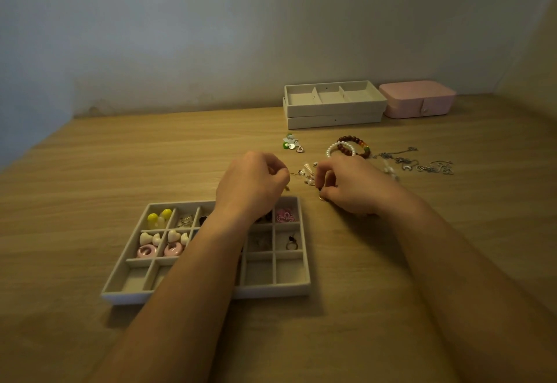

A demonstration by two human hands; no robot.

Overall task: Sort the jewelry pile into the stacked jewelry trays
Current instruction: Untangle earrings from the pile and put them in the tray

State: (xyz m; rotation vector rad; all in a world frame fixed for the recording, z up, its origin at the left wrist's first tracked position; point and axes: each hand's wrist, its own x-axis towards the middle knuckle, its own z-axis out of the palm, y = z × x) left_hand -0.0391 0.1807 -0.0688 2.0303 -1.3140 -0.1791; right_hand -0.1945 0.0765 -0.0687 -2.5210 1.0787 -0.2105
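A beige compartment tray lies in front of me, holding yellow, cream heart and pink ring earrings, a pink flower piece and a ring. My left hand hovers over the tray's far edge, fingers pinched on a small earring hook. My right hand rests on the table right of the tray, fingertips closed on a small ring. Between the hands lies a cluster of small white earrings. Beaded bracelets and silver chains lie beyond.
Two stacked beige trays stand at the back by the wall, with a pink jewelry box to their right. A little group of green and white studs lies before them. The wooden table extends left.
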